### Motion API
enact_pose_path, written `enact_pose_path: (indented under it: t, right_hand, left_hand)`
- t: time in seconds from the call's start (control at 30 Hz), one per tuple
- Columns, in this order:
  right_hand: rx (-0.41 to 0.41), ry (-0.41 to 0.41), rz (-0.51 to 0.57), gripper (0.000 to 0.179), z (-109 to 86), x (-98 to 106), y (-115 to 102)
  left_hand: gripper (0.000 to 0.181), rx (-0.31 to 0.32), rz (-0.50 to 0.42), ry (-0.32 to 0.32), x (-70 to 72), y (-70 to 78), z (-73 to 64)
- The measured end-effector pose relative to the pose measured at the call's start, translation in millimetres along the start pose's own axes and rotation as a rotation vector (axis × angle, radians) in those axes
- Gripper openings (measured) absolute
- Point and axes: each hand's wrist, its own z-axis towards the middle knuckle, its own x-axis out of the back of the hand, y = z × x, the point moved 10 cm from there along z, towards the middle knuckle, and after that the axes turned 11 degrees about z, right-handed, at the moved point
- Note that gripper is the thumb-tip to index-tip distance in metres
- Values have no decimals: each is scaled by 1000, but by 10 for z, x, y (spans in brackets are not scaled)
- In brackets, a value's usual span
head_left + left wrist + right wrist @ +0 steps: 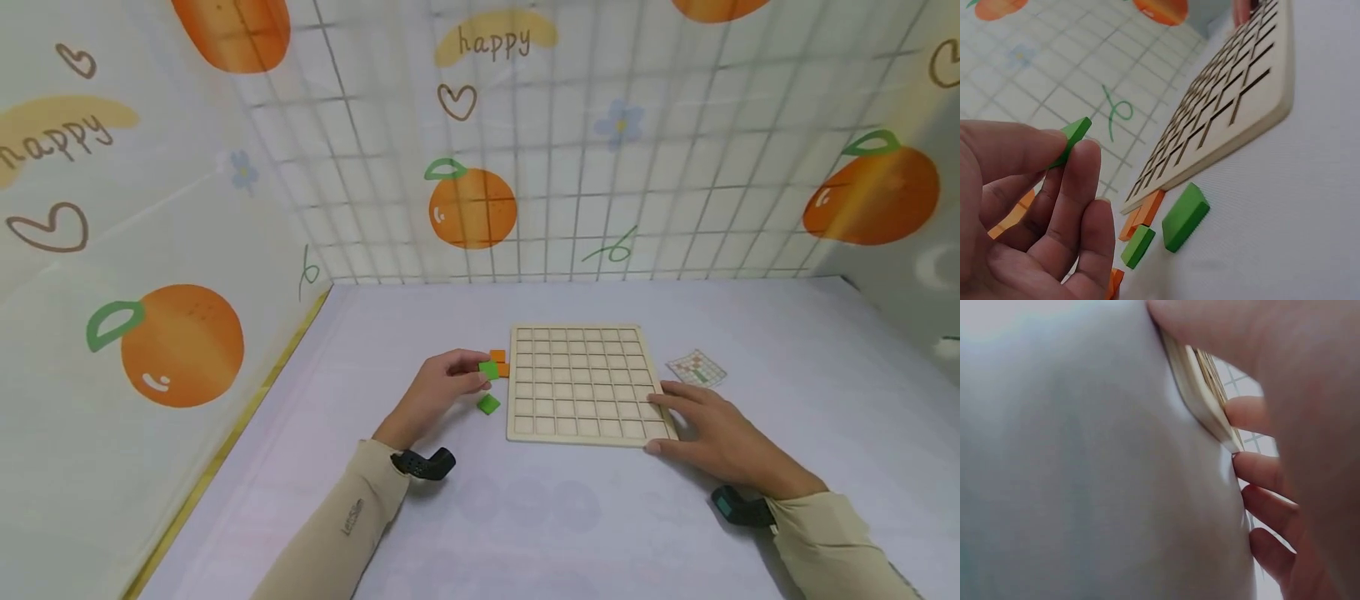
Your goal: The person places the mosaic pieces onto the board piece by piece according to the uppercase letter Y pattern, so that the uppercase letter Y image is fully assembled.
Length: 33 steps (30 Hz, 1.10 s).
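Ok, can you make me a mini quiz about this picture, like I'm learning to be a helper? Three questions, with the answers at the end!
1. Pick one: what colour is the tile pinched by the left hand?
A: orange
B: green
C: blue

2. True or false: the right hand is holding a tile too.

3. Fill in the missing word: in the head view, the patterned card lies to the ____ of the wooden board.

Key:
1. B, green.
2. False; its fingers are touching the wooden board.
3. Right.
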Motion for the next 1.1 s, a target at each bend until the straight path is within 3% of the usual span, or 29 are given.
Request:
enact_pose_path:
  t: [0.4,0.9,1.1]
  right_hand:
    - [-6,8,-1,79,7,19,34]
    - [1,3,10,79,10,-3,22]
    - [5,2,19,78,23,-24,22]
  left_hand:
    - [36,17,-52,-34,-164,18,172]
    - [31,52,-107,-55,-300,-15,257]
    - [30,37,-90,-67,-384,38,259]
